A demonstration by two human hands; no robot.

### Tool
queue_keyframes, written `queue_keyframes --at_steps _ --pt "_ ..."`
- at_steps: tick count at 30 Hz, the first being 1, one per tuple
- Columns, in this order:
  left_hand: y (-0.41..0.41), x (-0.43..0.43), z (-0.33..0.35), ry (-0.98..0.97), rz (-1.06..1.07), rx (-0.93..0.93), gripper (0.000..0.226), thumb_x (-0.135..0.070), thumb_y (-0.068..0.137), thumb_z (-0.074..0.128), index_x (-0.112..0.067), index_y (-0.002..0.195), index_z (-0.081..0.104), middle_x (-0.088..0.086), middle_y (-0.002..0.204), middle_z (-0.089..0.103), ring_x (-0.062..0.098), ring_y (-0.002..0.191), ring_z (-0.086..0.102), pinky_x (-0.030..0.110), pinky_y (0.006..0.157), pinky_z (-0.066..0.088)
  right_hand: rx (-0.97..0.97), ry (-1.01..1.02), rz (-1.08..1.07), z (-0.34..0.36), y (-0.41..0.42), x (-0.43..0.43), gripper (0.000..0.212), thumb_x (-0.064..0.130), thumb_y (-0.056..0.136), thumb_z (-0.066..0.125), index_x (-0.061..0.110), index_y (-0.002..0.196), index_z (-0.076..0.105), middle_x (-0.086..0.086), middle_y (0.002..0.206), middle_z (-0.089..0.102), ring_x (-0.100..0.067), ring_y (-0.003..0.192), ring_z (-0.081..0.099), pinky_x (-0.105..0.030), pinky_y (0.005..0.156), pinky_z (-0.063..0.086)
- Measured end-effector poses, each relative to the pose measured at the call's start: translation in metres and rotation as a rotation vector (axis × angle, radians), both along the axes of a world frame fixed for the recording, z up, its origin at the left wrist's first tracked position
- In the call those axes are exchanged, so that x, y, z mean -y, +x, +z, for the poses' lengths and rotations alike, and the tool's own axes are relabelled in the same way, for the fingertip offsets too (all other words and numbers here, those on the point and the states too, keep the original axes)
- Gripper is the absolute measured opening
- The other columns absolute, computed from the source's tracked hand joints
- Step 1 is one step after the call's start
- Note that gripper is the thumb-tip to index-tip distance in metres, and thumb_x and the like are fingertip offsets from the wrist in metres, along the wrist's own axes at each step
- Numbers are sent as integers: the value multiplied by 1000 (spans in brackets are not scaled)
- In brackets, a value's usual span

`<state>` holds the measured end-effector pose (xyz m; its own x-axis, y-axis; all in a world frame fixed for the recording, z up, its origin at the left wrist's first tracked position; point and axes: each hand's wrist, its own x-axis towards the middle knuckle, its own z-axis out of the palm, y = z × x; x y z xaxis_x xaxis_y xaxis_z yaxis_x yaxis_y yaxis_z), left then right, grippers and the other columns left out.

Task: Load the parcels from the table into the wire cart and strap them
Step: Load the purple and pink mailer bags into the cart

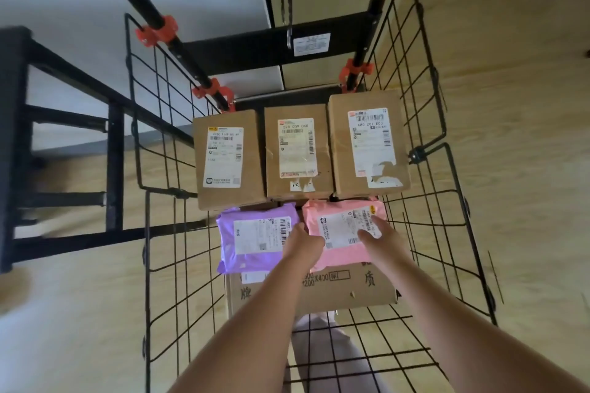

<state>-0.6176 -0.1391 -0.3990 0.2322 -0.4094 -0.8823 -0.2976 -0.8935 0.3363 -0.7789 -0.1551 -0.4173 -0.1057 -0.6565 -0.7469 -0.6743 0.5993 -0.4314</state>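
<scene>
In the wire cart (147,265), the left grip (303,244) pinches the edge of the pink parcel (340,230); the right grip (380,233) presses flat on top. Nudged, the purple parcel (252,239) just left could slide off the carton (332,293) beneath.

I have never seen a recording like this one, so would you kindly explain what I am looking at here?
This is one picture from a camera worn on a person's head, looking down along their bare arms. Below stands a wire cart holding three brown boxes in a row, with a purple parcel and a pink parcel lying on a large flat carton. The right hand rests on the pink parcel's label; the left hand is at its left edge, fingers hidden.
</scene>
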Motion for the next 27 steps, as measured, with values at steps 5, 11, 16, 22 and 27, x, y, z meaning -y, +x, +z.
queue_keyframes --at_steps 5,11,16,22,27 --pt "15 -6 29 -5 -14 34 46 -8 87 54 -10 133 51 4 110 59 28 103 63 34 86 53 -12 -29 93 24 10 -1 47 30 98 53 21 144 45 -2 144 52 -6 65 61 -14 41 40" --pt "33 -16 66 -64 -110 91 37 -8 90 54 -6 126 57 0 90 54 18 76 53 24 61 42 -35 -57 236 63 34 5 29 25 97 53 19 125 61 -3 123 65 -1 76 58 -14 47 44" --pt "63 -35 98 -69 -299 271 35 -15 96 48 -14 132 51 6 123 59 21 101 58 26 75 47 -47 -117 343 100 63 -2 24 19 97 50 20 116 65 9 92 63 -4 60 56 -11 38 35" --pt "117 -64 138 -150 -297 309 43 -16 96 47 -15 139 48 6 130 58 22 108 60 35 90 53 -29 -235 460 139 122 -30 18 20 102 46 19 104 64 8 77 60 -5 52 57 -12 35 35" --pt "160 -96 167 -244 -297 309 34 -12 95 47 -13 128 57 7 124 62 24 108 62 30 85 54 8 -366 585 172 176 -54 17 18 99 52 17 104 69 2 98 69 -14 81 65 -30 75 55"
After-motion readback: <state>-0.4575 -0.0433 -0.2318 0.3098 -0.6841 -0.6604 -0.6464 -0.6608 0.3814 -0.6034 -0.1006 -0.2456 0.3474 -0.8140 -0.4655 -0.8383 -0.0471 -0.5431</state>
